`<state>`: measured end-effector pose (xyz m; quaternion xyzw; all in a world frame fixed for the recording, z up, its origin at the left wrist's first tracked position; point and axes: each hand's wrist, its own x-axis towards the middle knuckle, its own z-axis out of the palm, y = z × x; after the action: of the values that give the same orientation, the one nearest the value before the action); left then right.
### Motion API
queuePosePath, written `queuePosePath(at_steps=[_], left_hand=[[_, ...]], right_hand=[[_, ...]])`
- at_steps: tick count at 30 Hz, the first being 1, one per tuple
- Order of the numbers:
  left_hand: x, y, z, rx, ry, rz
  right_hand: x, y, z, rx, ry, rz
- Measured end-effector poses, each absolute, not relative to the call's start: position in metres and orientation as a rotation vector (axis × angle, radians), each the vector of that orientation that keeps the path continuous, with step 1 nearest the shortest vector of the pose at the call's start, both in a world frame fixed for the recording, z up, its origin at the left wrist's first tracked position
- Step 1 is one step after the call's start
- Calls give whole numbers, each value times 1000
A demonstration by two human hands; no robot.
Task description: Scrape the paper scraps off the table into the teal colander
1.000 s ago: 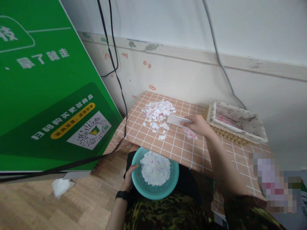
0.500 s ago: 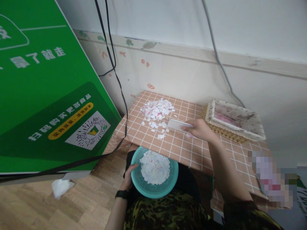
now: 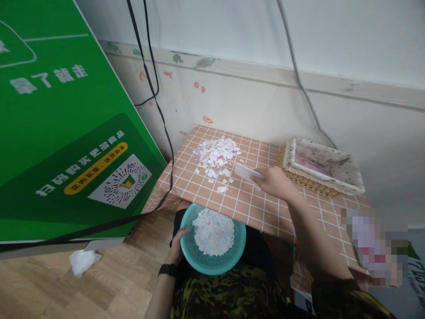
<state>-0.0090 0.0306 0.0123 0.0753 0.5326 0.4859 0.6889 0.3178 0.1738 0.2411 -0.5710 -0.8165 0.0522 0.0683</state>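
Observation:
My left hand (image 3: 179, 243) grips the left rim of a round teal plastic basket (image 3: 237, 248), which rests on my lap just below the table edge. Many small white paper scraps (image 3: 214, 232) fill its middle. Over the table, my right hand (image 3: 274, 180) is closed on a flat white card (image 3: 246, 172), held tilted, its free end pointing left. Left of the card lies a heap of white and pinkish paper scraps (image 3: 217, 150), with a few loose pieces (image 3: 222, 189) nearer the front edge. The fingertips under the card are partly hidden.
The table wears a brown cloth with white grid lines (image 3: 199, 195). A lined wicker basket (image 3: 310, 182) stands at its back right. A green printed panel (image 3: 66, 133) rises on the left, with a black strap (image 3: 168, 137) hanging before it. White plastic (image 3: 83, 262) lies on the floor.
The card in my right hand has turned slightly, and its free end has shifted a little to the right, away from the scraps. My left hand still holds the teal basket.

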Motion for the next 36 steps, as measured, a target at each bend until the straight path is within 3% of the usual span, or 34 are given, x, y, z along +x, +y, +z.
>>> queuePosePath(at_steps=[19,36], left_hand=[[-8,30,16,144,1137,1058],[-8,30,18,159,1181,1082]], right_hand=[[286,152,211,-1729,-2230,323],[293,138,215,-1729,-2377,106]])
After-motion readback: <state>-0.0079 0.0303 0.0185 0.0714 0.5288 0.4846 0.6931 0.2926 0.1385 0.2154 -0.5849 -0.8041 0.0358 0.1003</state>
